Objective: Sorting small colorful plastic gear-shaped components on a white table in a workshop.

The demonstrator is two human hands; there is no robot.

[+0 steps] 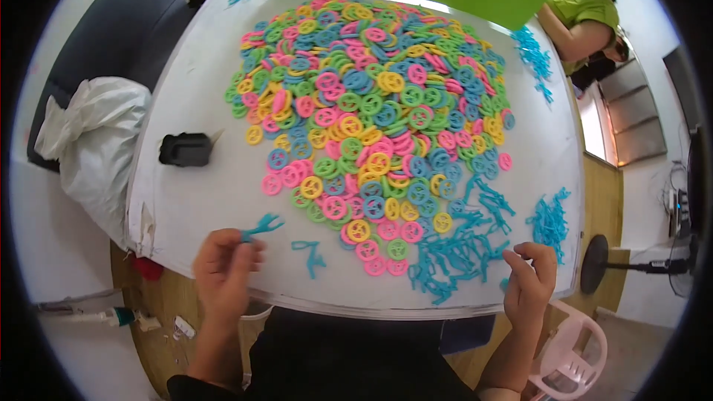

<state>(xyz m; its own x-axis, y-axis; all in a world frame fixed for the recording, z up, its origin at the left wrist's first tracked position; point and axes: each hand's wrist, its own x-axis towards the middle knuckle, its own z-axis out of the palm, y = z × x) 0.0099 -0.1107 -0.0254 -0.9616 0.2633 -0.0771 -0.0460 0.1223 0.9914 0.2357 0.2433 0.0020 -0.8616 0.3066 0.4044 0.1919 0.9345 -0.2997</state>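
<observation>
Left hand (225,263), lower left of frame: your fingers pinch blue clip (261,227) above table (186,200). Right hand (531,278), lower right: loosely curled, grasping nothing visible, beside blue clip pile (453,252). Ring heap (371,104) fills centre.

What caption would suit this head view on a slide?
Left hand pinching a blue plastic piece, right hand empty, beside a heap of coloured rings.

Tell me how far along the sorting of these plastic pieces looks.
Done: blue sprue pieces lie gathered beside the right hand, more in a small pile. In hand: the left hand pinches one blue sprue. Left: the large heap of coloured rings covers most of the white table.
</observation>
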